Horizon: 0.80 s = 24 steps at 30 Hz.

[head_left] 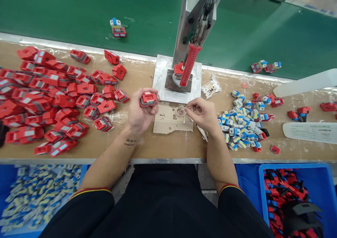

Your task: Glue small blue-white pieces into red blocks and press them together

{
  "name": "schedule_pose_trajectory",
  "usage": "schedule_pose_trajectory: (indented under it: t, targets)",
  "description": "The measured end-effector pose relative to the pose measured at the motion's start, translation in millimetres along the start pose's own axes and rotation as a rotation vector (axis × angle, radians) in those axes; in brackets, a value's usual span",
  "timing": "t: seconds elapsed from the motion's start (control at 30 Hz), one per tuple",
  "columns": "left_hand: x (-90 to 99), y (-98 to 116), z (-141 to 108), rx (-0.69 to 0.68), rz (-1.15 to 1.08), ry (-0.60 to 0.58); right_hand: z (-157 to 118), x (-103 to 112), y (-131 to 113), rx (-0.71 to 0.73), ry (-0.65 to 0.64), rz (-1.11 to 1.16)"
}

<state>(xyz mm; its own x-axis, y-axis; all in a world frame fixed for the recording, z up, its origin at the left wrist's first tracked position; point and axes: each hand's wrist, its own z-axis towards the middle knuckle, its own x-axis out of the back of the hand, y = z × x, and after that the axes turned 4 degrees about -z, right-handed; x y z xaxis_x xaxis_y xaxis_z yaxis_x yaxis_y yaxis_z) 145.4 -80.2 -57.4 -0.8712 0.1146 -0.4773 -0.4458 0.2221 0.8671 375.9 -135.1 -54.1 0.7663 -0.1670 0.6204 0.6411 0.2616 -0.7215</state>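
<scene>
My left hand is closed around a red plastic toy vehicle shell with a grey band, its recessed face turned up. Over a piece of cardboard my right hand pinches a thin white stick that looks like a cotton swab. The stick's lower end is near a small clear round dish on the cardboard. Just beyond the hands stands a hand press with a red lever handle. Another red shell sits on its base, under the handle.
Many red shells are heaped at left. White, blue and yellow parts lie at right, near a bag of swabs. Blue bins flank my body. A green surface runs behind, carrying a few joined pieces.
</scene>
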Motion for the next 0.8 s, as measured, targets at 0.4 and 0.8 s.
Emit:
schedule_pose_trajectory:
  t: [0.4,0.8]
  targets:
    - [-28.4,-28,-22,0.152,0.040,-0.163,-7,-25,-32,0.054,0.396,0.601]
    - [-34.5,-26,-23,0.186,-0.003,-0.118,-9,-34,-39,0.002,0.324,0.593]
